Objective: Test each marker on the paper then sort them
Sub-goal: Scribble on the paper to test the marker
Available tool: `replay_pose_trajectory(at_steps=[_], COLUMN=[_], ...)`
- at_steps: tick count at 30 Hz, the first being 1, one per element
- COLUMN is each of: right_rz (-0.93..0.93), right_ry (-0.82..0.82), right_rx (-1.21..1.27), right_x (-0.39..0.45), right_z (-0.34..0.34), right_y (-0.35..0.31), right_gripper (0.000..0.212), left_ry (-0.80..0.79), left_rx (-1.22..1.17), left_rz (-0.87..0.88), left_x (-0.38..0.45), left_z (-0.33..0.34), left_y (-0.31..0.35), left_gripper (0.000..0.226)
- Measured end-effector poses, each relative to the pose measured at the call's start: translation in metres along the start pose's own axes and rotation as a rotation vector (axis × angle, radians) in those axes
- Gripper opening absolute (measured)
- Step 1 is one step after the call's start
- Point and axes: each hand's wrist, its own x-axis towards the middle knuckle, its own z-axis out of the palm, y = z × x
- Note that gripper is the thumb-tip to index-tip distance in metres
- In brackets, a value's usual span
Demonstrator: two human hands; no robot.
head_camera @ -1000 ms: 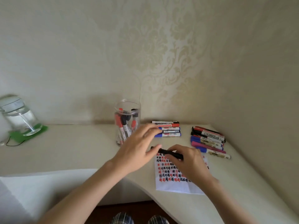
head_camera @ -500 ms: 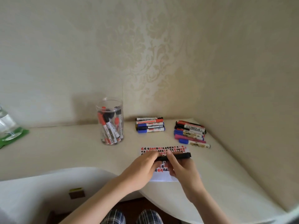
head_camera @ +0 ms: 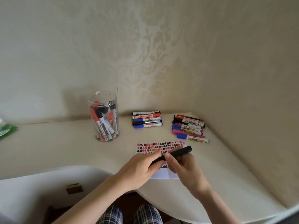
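At the far left edge of the cream surface [head_camera: 48,143] a green object [head_camera: 7,130] shows only in part, cut off by the frame. Further right, towards the back edge, a clear jar [head_camera: 104,117] stands upright with red and black markers leaning inside it. To its right, near the back edge, a row of markers [head_camera: 147,119] lies side by side, their caps red, blue and black. In front of that row, close to the curved front edge, the paper [head_camera: 161,147] lies flat, its far half covered with rows of red and black marks, its near half hidden under the hands. The left hand [head_camera: 140,168] sits over the paper with its fingers curled around the near end of a black marker [head_camera: 176,153]. The right hand [head_camera: 182,167] pinches the same marker at mid-length between thumb and fingers, so both hands are closed on it. The marker slants up to the right, its far end above the paper's right side; whether it touches the sheet cannot be told. In the back right corner a second pile of markers [head_camera: 189,128] lies slanted, with red, black, blue and pink ones; the nearest has a blue cap
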Motion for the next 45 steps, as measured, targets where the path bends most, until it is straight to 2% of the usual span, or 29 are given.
replay_pose_trajectory(at_steps=[4, 7, 10, 13, 18, 21, 24, 28, 34, 38, 45], right_rz=[0.176, 0.322, 0.308, 0.267, 0.237, 0.240, 0.219, 0.233, 0.236, 0.225, 0.188], right_ry=[0.138, 0.327, 0.410, 0.387, 0.377, 0.351, 0.304, 0.259, 0.302, 0.339, 0.305], right_rx=[0.187, 0.391, 0.297, 0.163, -0.103, -0.122, -0.104, -0.169, -0.326, -0.336, -0.364], right_x=[0.003, 0.010, 0.011, 0.011, 0.017, 0.018, 0.023, 0.037, 0.035, 0.032, 0.032], right_z=[-0.001, -0.012, -0.027, -0.031, -0.025, -0.021, -0.015, -0.002, 0.005, 0.006, 0.007], right_y=[0.011, 0.019, 0.021, 0.022, 0.034, 0.038, 0.037, 0.040, 0.052, 0.051, 0.051], right_gripper=[0.026, 0.019, 0.023, 0.021, 0.006, 0.006, 0.017, 0.014, 0.011, 0.017, 0.017], left_ry=[-0.051, -0.052, -0.024, -0.042, -0.083, -0.082, -0.050, -0.021, -0.017, 0.008, 0.026], left_rx=[-0.080, -0.056, 0.096, 0.159, 0.329, 0.374, 0.380, 0.395, 0.439, 0.461, 0.475], left_rz=[-0.053, -0.145, -0.120, -0.098, -0.078, -0.132, -0.134, -0.132, -0.157, -0.137, -0.129], left_x=[0.006, 0.005, 0.004, 0.013, 0.020, 0.014, 0.009, 0.007, 0.003, 0.002, 0.002], left_z=[0.004, 0.010, 0.014, 0.019, 0.033, 0.028, 0.017, 0.008, 0.012, 0.013, 0.014], left_y=[-0.005, -0.021, -0.036, -0.037, -0.043, -0.051, -0.058, -0.066, -0.072, -0.075, -0.076], left_gripper=[0.029, 0.054, 0.052, 0.048, 0.054, 0.057, 0.056, 0.050, 0.051, 0.046, 0.048])
